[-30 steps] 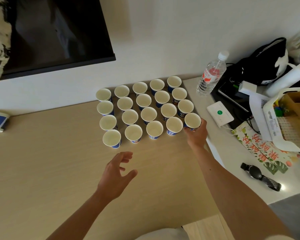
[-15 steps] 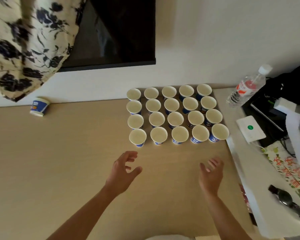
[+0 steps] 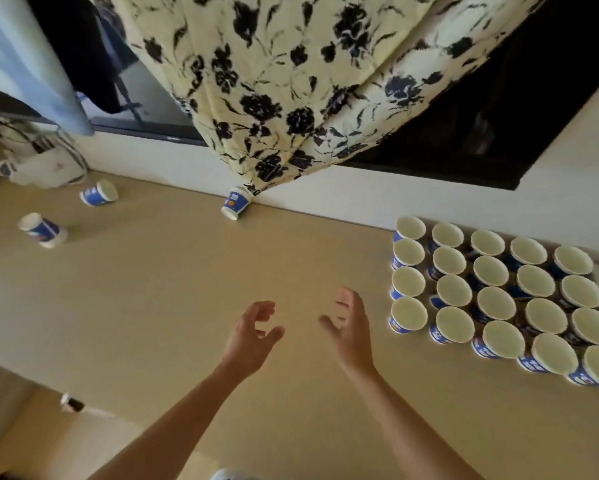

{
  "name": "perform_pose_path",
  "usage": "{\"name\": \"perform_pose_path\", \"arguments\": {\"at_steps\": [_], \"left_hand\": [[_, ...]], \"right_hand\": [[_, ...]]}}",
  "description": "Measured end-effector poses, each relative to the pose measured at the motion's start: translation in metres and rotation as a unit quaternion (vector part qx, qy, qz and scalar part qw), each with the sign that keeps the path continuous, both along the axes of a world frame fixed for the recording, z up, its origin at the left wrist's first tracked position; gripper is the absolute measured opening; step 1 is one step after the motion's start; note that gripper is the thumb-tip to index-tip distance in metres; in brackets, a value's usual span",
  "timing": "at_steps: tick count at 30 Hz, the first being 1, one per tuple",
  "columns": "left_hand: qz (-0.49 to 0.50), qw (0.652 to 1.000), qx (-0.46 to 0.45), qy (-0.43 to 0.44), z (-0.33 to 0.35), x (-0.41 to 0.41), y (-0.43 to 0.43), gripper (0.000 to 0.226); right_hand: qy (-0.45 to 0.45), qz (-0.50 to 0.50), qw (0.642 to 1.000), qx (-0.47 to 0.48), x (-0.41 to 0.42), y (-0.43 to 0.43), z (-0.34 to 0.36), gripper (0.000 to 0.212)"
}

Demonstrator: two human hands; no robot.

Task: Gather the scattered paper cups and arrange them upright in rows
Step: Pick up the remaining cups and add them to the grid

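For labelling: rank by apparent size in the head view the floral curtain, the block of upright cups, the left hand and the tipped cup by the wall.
1. floral curtain
2. block of upright cups
3. left hand, though nearer the camera
4. tipped cup

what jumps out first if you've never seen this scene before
The tidy block of upright blue-and-white paper cups at the right of the beige wooden table draws the eye first. Three stray cups of the same kind sit far left and by the wall, one under a hanging cream cloth with black flowers. The empty left hand and right hand hover mid-table.
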State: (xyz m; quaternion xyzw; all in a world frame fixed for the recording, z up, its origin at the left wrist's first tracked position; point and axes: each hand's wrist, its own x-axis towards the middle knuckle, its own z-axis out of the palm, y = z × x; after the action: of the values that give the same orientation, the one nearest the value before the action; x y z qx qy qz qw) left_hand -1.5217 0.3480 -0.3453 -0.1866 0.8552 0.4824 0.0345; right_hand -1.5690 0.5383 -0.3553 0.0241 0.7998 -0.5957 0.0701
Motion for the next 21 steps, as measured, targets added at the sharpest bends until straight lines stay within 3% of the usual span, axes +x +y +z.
{"name": "perform_pose_path", "arguments": {"at_steps": [9,15,21], "left_hand": [[0.106,0.994,0.017,0.014,0.003,0.0,-0.176,0.043],[0.175,0.984,0.019,0.022,0.001,-0.008,-0.295,0.043],[0.24,0.969,-0.064,-0.008,-0.009,-0.033,-0.435,0.05]], "right_hand": [[-0.076,0.059,0.993,0.072,-0.073,-0.191,0.012,0.058],[-0.068,0.122,0.984,0.111,-0.113,-0.311,0.012,0.058],[-0.068,0.177,0.971,0.147,-0.138,-0.4,-0.006,0.06]]}}
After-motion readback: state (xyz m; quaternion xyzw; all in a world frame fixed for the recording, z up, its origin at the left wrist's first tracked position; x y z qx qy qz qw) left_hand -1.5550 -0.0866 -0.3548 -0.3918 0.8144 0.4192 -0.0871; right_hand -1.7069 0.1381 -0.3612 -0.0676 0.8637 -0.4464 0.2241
